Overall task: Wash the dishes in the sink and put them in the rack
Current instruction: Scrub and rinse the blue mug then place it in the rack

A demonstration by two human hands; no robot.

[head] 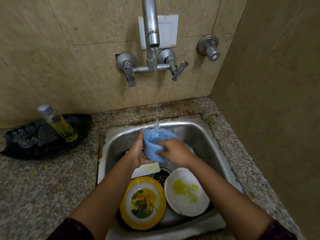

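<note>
A light blue bowl [154, 144] is held over the steel sink [197, 134], tilted under the running water from the tap [152, 30]. My left hand [138, 151] cups its left side and base. My right hand [174, 150] grips its right wall, fingers curled on the outside. Lower in the sink lie a yellow-rimmed plate with an animal picture [142, 202], a white plate smeared with yellow food [187, 191] and a white rectangular dish [147, 169], partly hidden by my left wrist.
A black tray [43, 151] on the granite counter at the left holds a bottle of yellow liquid [58, 123] and dark scrub pads [34, 135]. Two tap handles [129, 73] stick out from the tiled wall. A side wall stands close on the right.
</note>
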